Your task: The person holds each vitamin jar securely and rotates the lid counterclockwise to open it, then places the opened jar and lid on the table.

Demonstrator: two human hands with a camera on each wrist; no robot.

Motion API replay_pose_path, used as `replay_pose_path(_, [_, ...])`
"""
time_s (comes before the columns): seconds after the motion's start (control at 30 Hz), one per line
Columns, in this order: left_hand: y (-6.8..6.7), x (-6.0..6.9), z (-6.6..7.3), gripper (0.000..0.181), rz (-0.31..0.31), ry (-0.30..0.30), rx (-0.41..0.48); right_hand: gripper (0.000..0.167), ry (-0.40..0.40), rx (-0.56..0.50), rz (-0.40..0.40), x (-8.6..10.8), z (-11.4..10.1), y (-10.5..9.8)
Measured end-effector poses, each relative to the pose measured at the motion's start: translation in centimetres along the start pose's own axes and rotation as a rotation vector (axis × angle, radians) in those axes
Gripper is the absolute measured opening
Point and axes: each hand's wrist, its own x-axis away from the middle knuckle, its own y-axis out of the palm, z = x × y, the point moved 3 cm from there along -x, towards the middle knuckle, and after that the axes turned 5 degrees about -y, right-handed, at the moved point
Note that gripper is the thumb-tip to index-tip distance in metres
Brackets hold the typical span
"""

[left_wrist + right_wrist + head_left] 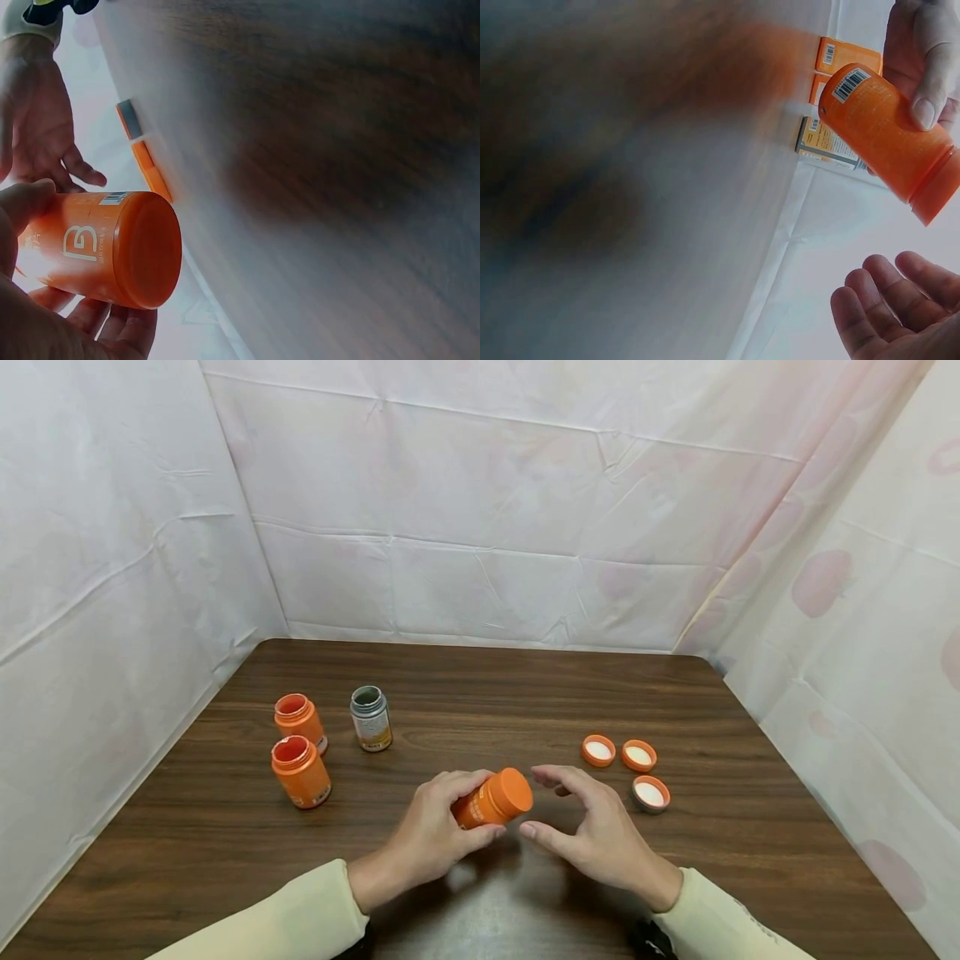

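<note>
An orange bottle [487,802] with its orange cap [513,791] on is gripped by my left hand [427,831], thumb on one side and fingers on the other. It tilts, cap end toward my right hand [600,831]. In the left wrist view the base of the bottle [150,251] faces the camera. The right hand holds nothing; its thumb and fingers are spread apart beside the cap without touching it. From the right wrist view, the bottle [889,135] hangs above the fingertips [881,274], with a gap between.
Two uncapped orange bottles [297,722] [302,772] and an uncapped grey bottle [371,718] stand at the left of the wooden table [480,685]. Three upturned caps with white insides, two orange [598,750] [639,756] and one grey-sided [651,794], lie at the right.
</note>
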Motion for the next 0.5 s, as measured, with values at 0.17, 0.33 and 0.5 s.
replay_pose_path(0.17, [0.21,0.07,0.04,0.055,0.001,0.014,-0.025,0.06,-0.025,-0.03,0.0,-0.38,-0.31,0.21])
replay_pose_path(0.33, [0.33,0.06,0.29,0.054,-0.001,0.033,-0.054,0.059,-0.028,-0.046,-0.002,-0.7,-0.59,0.43])
replay_pose_path(0.5, [0.51,0.05,0.49,0.052,-0.011,0.048,-0.074,0.058,-0.036,-0.044,0.004,-0.97,-0.85,0.63])
